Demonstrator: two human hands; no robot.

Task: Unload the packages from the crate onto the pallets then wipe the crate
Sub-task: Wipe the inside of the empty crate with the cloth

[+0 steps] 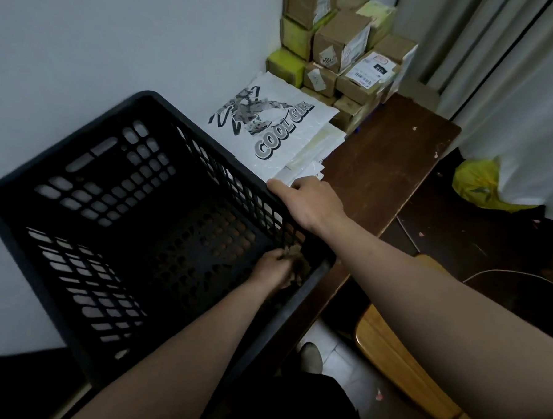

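1 black crate (161, 234), on the left end of a brown table (388, 158), beside the wall; no packages inside. Left hand (272, 269): down in the crate's near right corner, fingers curled round a brownish cloth (298, 262) that touches the floor. Right hand (310, 204): fingers closed over the crate's right rim. 1 white printed bag (273, 119) and flat packets lie just beside the crate; cardboard boxes (340, 42) are stacked in the far corner.
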